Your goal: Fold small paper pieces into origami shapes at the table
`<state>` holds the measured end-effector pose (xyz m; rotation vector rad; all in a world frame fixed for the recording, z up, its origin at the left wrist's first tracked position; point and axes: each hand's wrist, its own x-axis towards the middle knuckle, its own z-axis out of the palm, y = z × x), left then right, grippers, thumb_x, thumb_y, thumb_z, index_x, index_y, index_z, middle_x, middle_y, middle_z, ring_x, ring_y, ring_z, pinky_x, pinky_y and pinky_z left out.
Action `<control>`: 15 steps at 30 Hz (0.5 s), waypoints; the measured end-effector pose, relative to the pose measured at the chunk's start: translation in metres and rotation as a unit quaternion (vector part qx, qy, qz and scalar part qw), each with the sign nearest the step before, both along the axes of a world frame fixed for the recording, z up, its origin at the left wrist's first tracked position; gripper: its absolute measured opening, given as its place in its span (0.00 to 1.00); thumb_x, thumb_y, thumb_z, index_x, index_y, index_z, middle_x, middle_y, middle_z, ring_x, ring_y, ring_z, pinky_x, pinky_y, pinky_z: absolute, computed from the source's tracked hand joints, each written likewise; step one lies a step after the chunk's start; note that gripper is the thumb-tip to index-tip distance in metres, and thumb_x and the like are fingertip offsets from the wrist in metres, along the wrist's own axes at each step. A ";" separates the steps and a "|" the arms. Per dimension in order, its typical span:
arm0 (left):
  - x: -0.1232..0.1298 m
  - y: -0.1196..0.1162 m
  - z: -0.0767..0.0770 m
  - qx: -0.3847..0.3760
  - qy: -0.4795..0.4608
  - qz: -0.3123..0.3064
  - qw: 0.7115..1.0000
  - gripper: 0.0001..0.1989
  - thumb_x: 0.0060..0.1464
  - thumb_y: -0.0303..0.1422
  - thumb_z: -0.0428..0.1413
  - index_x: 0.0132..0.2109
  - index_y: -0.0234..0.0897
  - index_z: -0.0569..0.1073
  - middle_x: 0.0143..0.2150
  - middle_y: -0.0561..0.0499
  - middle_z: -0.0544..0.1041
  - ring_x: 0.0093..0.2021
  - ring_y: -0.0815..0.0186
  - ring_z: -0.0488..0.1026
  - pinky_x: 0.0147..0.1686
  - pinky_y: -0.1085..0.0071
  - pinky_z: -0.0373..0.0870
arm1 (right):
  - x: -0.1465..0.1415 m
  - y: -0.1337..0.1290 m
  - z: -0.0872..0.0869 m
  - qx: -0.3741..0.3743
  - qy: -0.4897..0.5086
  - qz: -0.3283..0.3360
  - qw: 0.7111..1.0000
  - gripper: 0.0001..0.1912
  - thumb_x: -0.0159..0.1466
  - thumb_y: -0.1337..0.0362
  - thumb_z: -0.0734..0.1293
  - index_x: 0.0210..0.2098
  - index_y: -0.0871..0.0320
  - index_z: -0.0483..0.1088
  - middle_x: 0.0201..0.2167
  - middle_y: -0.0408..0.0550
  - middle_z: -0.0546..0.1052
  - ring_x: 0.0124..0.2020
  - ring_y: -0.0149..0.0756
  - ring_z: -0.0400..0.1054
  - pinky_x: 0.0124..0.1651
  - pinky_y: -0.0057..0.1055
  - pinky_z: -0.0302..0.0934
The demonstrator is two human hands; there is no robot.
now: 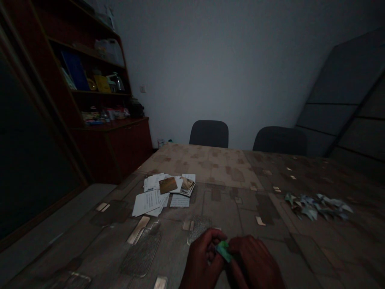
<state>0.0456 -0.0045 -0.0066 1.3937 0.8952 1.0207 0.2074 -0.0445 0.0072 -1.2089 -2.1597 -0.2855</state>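
Left hand (203, 257), at the lower centre of the frame, is clamped with bent fingers and thumb on a small green piece (224, 251), which looks like folded paper. The right hand (255, 261) comes very close from the other side, its fingers at the right edge of this piece; whether they pinch it or only touch it, I cannot tell. The green piece is between the two hands, above the patterned table (195, 152), and partly covered by fingers.

In my judgement, it could tear or lose its shape if the hands pull in different directions, because it seems thin. It could also slip out if the left fingers loosen too early. The dim light makes small edges hard to see, so a fold could be pressed in a wrong place.

Farther out, on the left of the centre, printed cards and sheets (147, 202) lie overlapped on the table. Toward the right edge is a loose heap of crumpled or folded pieces (311, 208); a careless sweep of the right arm could scatter them. Behind are two dark chairs (209, 132), and a cabinet (129, 140) at the upper left.
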 end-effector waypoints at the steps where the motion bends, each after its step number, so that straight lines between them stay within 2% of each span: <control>1: 0.000 0.000 0.000 -0.006 -0.005 0.000 1.000 0.07 0.49 0.29 0.56 0.38 0.35 0.74 0.30 0.52 0.73 0.31 0.65 0.69 0.29 0.76 0.63 | 0.000 0.000 0.000 0.002 -0.003 -0.004 1.000 0.07 0.63 0.74 0.61 0.40 0.58 0.66 0.30 0.48 0.77 0.31 0.41 0.71 0.34 0.34 0.61; 8: 0.001 -0.001 0.003 -0.027 -0.012 0.002 1.000 0.09 0.46 0.25 0.55 0.37 0.34 0.73 0.29 0.53 0.70 0.31 0.67 0.67 0.28 0.77 0.60 | -0.003 0.002 -0.005 0.071 -0.071 -0.012 0.995 0.08 0.61 0.76 0.60 0.33 0.57 0.65 0.25 0.47 0.76 0.26 0.39 0.68 0.33 0.35 0.59; 12: 0.001 -0.001 0.006 -0.012 -0.023 -0.013 1.000 0.08 0.46 0.26 0.54 0.37 0.33 0.74 0.29 0.53 0.71 0.32 0.66 0.67 0.30 0.76 0.60 | -0.004 0.003 -0.008 0.077 -0.056 -0.006 0.995 0.09 0.59 0.77 0.60 0.34 0.57 0.65 0.25 0.46 0.75 0.25 0.38 0.67 0.32 0.34 0.59; 15: 0.000 -0.001 0.009 -0.009 -0.019 -0.017 1.000 0.06 0.46 0.26 0.54 0.34 0.34 0.73 0.27 0.55 0.69 0.29 0.68 0.66 0.27 0.77 0.58 | -0.005 0.003 -0.006 0.054 -0.010 0.004 0.999 0.10 0.59 0.76 0.60 0.35 0.56 0.65 0.25 0.46 0.74 0.25 0.38 0.68 0.31 0.33 0.60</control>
